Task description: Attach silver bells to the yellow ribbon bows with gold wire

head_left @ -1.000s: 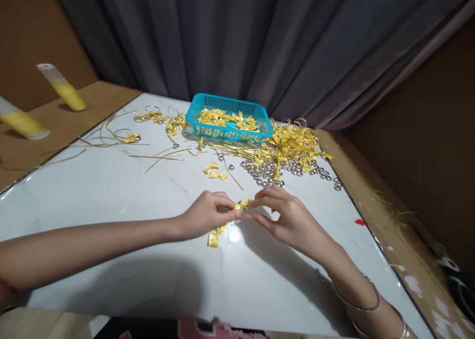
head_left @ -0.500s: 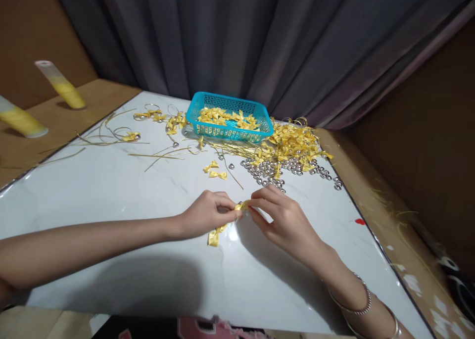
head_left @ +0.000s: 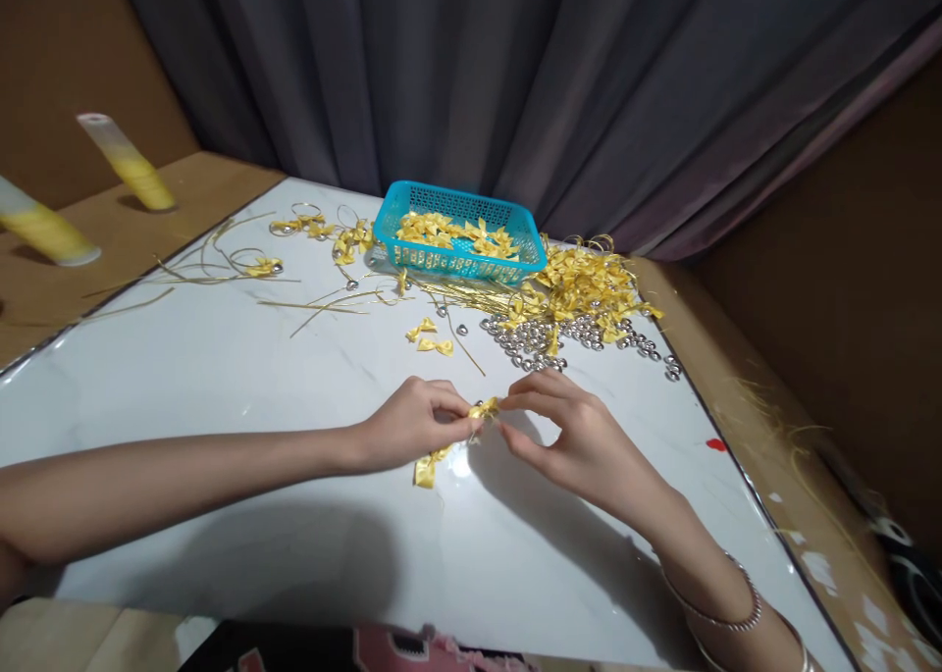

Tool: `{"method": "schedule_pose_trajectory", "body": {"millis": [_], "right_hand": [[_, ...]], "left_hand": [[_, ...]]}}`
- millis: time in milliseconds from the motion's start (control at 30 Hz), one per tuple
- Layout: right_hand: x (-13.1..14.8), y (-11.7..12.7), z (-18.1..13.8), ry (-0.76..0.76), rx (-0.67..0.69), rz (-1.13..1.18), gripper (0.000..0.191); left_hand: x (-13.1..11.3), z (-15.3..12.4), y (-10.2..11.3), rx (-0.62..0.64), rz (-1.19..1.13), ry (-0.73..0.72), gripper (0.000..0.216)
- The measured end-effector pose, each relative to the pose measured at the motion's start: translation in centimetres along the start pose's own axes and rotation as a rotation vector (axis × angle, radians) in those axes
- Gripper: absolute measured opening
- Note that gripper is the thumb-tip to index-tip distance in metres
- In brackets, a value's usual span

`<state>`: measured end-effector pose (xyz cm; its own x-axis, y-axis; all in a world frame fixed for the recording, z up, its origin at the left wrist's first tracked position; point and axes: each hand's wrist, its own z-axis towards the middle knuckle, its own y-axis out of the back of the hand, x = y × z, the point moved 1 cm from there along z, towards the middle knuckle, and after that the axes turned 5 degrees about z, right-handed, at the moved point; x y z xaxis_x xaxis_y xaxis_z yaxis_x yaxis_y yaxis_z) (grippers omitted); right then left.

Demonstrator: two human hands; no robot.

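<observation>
My left hand (head_left: 412,422) and my right hand (head_left: 570,432) meet over the middle of the white table (head_left: 221,387). Both pinch a small yellow ribbon bow (head_left: 484,409) between their fingertips. A second yellow bow (head_left: 427,468) lies on the table just under my left hand. A tiny silver bead shows beside the pinched bow, though I cannot tell whether it is attached.
A blue plastic basket (head_left: 460,232) with yellow bows stands at the back. To its right lie a heap of yellow bows (head_left: 585,284) and several silver beads (head_left: 537,340). Gold cords (head_left: 221,270) and loose bows (head_left: 431,338) are scattered left. Two yellow-tipped tubes (head_left: 125,162) stand on the wooden ledge.
My right hand's fingers shifted slightly on the bow, pulling back and returning. The view drifted a little. Both hands kept their pinch.
</observation>
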<state>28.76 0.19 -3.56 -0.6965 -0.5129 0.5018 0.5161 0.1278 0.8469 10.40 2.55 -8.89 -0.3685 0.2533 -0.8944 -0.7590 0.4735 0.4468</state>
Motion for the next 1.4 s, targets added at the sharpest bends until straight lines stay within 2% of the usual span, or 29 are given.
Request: {"method": "schedule_pose_trajectory", "body": {"millis": [167,400,767,933,1167,1400], "right_hand": [[0.1,-0.6,0.1,0.041,0.022,-0.010,0.011],[0.4,-1.0,0.1,0.140,-0.011,-0.012,0.017],[0.8,-1.6,-0.1,0.242,-0.090,-0.298,0.026],[0.7,-1.6,0.0,0.213,-0.034,-0.305,0.028],[0.5,-1.0,0.3,0.165,0.074,-0.177,0.024],[1.1,-0.2,0.4,0.113,0.170,-0.144,0.022]], "left_hand": [[-0.1,0.0,0.0,-0.003,0.011,-0.001,0.016],[-0.3,-0.1,0.0,0.011,0.001,0.003,0.017],[-0.3,0.1,0.0,0.004,0.035,-0.025,0.018],[-0.1,0.1,0.0,0.004,0.063,-0.050,0.016],[0.0,0.0,-0.2,0.031,0.099,-0.091,0.016],[-0.1,-0.3,-0.2,0.039,0.177,-0.259,0.018]]}}
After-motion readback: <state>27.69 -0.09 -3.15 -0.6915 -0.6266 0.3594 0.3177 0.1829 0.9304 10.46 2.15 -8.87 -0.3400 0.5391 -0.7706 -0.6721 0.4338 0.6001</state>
